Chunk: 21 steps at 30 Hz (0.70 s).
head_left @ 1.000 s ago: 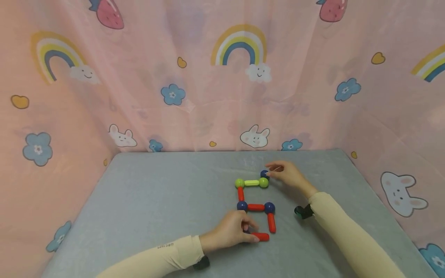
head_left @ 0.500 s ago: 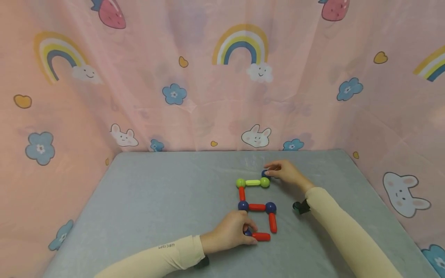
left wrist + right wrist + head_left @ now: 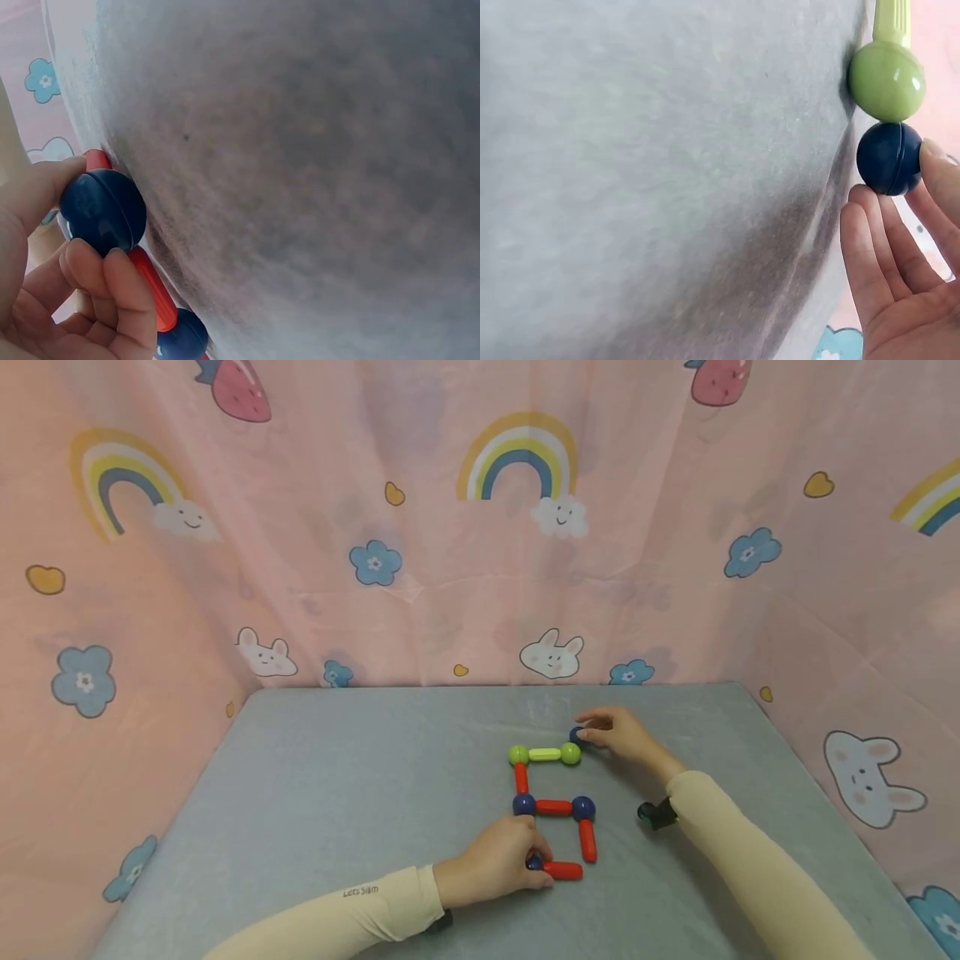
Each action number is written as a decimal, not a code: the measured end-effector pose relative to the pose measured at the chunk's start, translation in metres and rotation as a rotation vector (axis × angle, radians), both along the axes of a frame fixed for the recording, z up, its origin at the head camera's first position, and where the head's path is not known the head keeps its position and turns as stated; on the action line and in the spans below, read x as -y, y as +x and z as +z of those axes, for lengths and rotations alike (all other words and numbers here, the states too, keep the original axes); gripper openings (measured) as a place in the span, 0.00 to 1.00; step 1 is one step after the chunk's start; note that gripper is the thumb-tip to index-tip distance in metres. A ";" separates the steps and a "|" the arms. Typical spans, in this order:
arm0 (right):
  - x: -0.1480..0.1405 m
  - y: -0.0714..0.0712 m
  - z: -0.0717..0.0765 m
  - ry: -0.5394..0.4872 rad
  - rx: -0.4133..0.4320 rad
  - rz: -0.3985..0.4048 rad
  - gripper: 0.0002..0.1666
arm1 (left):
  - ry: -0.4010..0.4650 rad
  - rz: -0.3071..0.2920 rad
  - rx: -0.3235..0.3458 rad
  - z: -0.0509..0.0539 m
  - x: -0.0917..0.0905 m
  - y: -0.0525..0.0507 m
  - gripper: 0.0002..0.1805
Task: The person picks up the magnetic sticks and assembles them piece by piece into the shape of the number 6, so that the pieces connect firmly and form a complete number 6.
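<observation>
My left hand (image 3: 498, 860) pinches a dark blue ball (image 3: 103, 210) between thumb and fingers at the near left of a figure of balls and rods on the table. A red rod (image 3: 562, 871) points right from that ball. Another red rod (image 3: 156, 289) joins it to a second blue ball (image 3: 524, 804). At the far right end, my right hand (image 3: 626, 742) holds another dark blue ball (image 3: 889, 159) by thumb and fingertips. This ball touches a green ball (image 3: 887, 81), which sits at the end of a light green rod (image 3: 544, 754).
A second green ball (image 3: 519, 755) tops an upright red rod (image 3: 521, 778). A middle red rod (image 3: 553, 807) leads to a blue ball (image 3: 582, 808) with a red rod (image 3: 588, 841) below it. The grey cloth-covered table (image 3: 337, 777) meets a pink printed curtain (image 3: 435, 610).
The blue ball in my right hand has shifted slightly right beside the green ball. My left hand's fingers have moved a little, so more of its blue ball shows. The rest stays put.
</observation>
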State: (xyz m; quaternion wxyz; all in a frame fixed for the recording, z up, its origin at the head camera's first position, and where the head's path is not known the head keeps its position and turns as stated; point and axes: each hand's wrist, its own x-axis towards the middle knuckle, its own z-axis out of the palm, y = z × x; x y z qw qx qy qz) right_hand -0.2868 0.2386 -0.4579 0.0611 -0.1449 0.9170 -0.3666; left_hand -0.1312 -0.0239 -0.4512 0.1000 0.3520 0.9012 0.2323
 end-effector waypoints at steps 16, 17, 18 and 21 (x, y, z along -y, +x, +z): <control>-0.024 0.067 0.020 -0.026 -0.019 -0.059 0.23 | 0.047 0.020 0.038 -0.004 0.002 0.000 0.11; -0.024 0.073 0.020 -0.025 -0.007 -0.059 0.23 | 0.048 0.022 0.033 -0.004 0.003 0.000 0.10; -0.025 0.079 0.021 -0.021 0.007 -0.059 0.23 | 0.047 0.023 0.024 -0.004 0.003 0.000 0.10; -0.024 0.097 0.020 -0.028 0.061 -0.063 0.24 | 0.041 0.031 0.010 -0.003 0.004 0.001 0.10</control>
